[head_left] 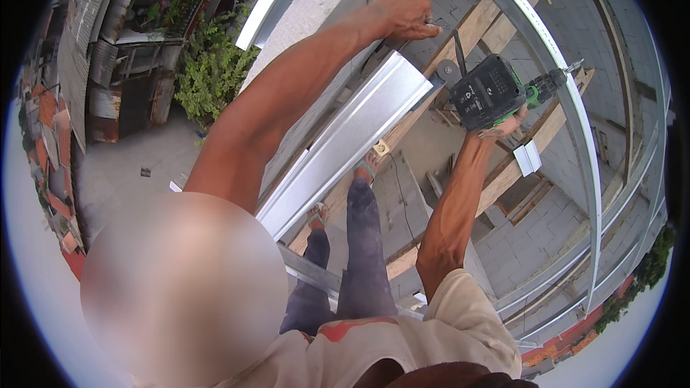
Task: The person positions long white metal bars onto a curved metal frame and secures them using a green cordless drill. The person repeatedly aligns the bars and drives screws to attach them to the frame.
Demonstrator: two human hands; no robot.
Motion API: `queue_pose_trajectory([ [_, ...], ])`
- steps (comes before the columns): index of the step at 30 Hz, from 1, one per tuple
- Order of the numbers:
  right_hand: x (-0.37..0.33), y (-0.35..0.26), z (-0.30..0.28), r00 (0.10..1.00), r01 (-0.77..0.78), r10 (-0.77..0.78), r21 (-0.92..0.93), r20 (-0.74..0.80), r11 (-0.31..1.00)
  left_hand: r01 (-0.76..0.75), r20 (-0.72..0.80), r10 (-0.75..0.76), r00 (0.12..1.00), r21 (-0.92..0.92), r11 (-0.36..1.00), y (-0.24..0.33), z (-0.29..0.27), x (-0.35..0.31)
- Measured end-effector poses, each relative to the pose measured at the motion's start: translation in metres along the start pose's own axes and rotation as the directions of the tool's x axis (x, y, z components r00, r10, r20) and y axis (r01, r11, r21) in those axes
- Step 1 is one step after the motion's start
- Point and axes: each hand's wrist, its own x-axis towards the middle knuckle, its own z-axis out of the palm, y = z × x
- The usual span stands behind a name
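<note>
While the right hand [503, 126] is wrapped around the drill [489, 90], forearm [460, 197] slanting forward, the left hand [408, 14] reaches ahead, curled; whether it holds anything, I cannot tell.

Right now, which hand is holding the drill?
The right hand: it's wrapped around the green-and-black drill. The left hand is different: it's higher in the picture, away from the drill.

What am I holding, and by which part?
Your right hand holds the green and black drill, apparently by its handle, mostly hidden behind the battery. Your left hand is curled; whether it holds anything small can't be told.
</note>
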Motion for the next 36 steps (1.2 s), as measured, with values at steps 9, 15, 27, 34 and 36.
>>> queue_pose_trajectory([
  [9,-0.002,0.003,-0.001,0.999,-0.02,0.014,0.144,0.043,0.989,0.115,0.114,-0.057,0.992,-0.611,0.783,0.011,0.006,-0.008],
  [15,0.006,0.011,-0.011,0.996,0.067,-0.051,0.23,-0.075,0.971,0.058,0.062,-0.018,0.998,-0.753,0.656,0.01,0.003,-0.016],
  [27,0.013,0.02,0.0,0.954,0.233,-0.166,0.27,-0.248,0.934,-0.237,-0.484,0.157,0.861,-0.109,0.965,0.02,0.024,0.012],
  [34,0.007,0.008,0.022,0.928,0.199,-0.04,0.403,-0.37,0.893,-0.392,-0.25,0.365,0.897,-0.066,0.918,-0.006,0.039,0.013],
  [36,0.003,0.007,0.031,0.939,0.181,-0.001,0.494,-0.343,0.851,-0.356,-0.296,0.318,0.901,-0.081,0.931,-0.016,0.046,0.008],
])
